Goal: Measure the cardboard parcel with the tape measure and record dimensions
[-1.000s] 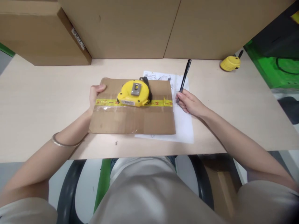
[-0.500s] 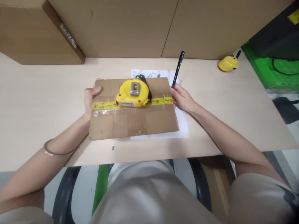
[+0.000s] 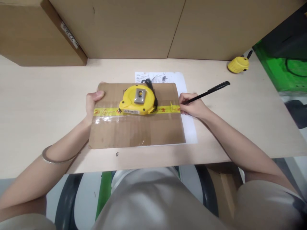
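A flat cardboard box (image 3: 139, 132) with a strip of printed yellow tape is held over a sheet of paper (image 3: 189, 127). On its top lies a yellow tape measure (image 3: 137, 99) with a metal clip and a black wrist strap. My left hand (image 3: 93, 101) grips the box's left edge, thumb on top, its other fingers hidden below. At the right edge, my right hand (image 3: 192, 104) is closed around a black pen (image 3: 209, 91), which slants up to the right. These fingertips meet the box's edge; whether they also grip it I cannot tell.
Large cardboard boxes (image 3: 115, 28) stand along the back of the table (image 3: 240, 111), with another box (image 3: 21, 35) at the back left. A second yellow tape measure (image 3: 238, 65) sits near the back right. Drawn marks show on the paper's far part.
The pen has swung from nearly upright to a low slant toward the right as my right hand turned. The box with the tape measure has shifted slightly toward me.
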